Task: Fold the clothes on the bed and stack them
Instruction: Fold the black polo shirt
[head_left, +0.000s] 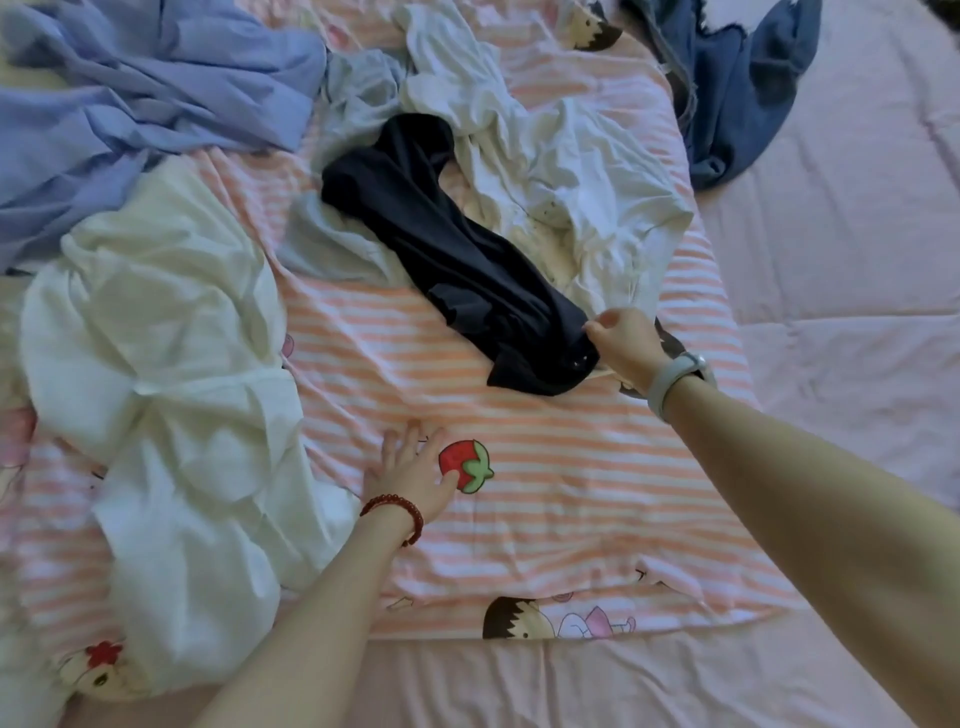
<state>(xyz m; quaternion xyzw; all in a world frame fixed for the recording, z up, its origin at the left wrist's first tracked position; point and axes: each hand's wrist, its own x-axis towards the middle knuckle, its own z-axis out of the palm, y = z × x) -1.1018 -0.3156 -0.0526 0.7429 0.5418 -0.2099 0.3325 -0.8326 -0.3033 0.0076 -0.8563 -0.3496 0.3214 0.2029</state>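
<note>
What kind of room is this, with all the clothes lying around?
Probably a bedroom. The clothes lie on a bed with a pink quilted cover and a striped cartoon sheet spread over it. Loose laundry, like the dark garment and a white shirt, waits for folding.

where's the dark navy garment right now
Head view, centre of the striped sheet: the dark navy garment lies diagonally beside the crumpled white shirt, its near end pinched by the right hand.
</note>
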